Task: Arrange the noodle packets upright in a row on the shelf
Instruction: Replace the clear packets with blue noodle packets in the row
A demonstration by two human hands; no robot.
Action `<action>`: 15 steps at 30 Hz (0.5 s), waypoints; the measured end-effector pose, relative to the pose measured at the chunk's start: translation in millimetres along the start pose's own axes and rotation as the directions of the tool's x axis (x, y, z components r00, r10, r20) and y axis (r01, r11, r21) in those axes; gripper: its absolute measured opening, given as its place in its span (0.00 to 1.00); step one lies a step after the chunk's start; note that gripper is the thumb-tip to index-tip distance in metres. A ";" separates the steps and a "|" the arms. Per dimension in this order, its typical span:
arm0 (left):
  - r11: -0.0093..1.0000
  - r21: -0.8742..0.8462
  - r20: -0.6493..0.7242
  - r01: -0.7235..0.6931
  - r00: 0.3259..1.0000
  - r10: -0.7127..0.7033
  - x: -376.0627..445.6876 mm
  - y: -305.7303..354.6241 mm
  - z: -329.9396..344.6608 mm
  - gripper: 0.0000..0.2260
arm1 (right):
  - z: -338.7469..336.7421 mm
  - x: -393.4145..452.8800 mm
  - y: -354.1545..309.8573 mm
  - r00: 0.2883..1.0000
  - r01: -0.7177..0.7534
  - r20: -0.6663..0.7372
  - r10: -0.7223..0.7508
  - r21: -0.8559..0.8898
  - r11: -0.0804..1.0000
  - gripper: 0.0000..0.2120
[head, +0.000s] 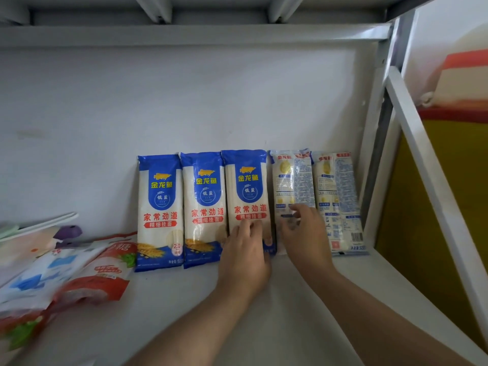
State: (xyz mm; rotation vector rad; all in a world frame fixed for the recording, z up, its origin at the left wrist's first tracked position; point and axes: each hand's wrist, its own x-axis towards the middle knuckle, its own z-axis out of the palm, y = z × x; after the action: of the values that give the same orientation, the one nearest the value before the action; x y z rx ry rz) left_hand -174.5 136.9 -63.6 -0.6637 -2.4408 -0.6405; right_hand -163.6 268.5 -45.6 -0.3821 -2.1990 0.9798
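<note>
Several blue-and-white noodle packets stand upright in a row against the white back wall of the shelf (184,313). The first packet (159,207), second packet (204,204) and third packet (248,191) face front. The fourth packet (291,180) and fifth packet (338,196) show their printed backs. My left hand (247,254) lies flat against the lower part of the third packet, fingers spread. My right hand (303,231) touches the lower part of the fourth packet with loosely curled fingers. Whether either hand grips its packet is unclear.
At the left lie red-and-white sugar bags (100,276) and blue-white bags (39,276), with flat items and a purple object (69,231) behind. A white shelf post (377,143) and slanted brace (433,196) bound the right side. A yellow and red sack (454,207) stands beyond.
</note>
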 end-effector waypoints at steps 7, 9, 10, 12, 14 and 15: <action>0.918 -0.392 -0.012 0.059 0.998 -0.069 30.2 45.6 23.2 0.22 | -32.4 17.1 27.8 0.997 -0.075 -0.033 0.073 -0.066 0.995 0.18; 0.888 -0.426 0.011 0.174 0.982 -0.187 40.1 54.7 35.8 0.21 | -35.5 21.8 32.5 0.997 -0.082 0.003 0.082 -0.033 0.996 0.12; 0.862 -0.451 0.032 0.232 0.969 -0.244 43.6 60.0 39.2 0.20 | -35.4 23.9 34.3 0.995 -0.090 0.030 0.090 -0.027 0.996 0.07; 0.796 -0.493 0.103 0.352 0.932 -0.348 50.3 69.6 43.5 0.19 | -33.0 26.3 35.4 0.993 -0.086 0.081 0.090 -0.051 0.995 0.05; 0.739 -0.479 0.185 0.475 0.877 -0.444 57.3 75.3 43.6 0.17 | -27.6 28.7 37.4 0.990 -0.093 0.102 0.100 -0.069 0.993 0.04; 0.721 -0.463 0.212 0.516 0.854 -0.475 60.6 76.6 43.4 0.17 | -25.2 29.5 39.0 0.990 -0.095 0.101 0.101 -0.063 0.993 0.06</action>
State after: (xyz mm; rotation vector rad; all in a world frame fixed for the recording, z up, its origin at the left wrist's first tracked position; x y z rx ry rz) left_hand -191.5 239.1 -37.4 -0.1919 -2.5423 -1.5413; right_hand -167.7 323.3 -48.5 -0.4805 -2.3258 1.0101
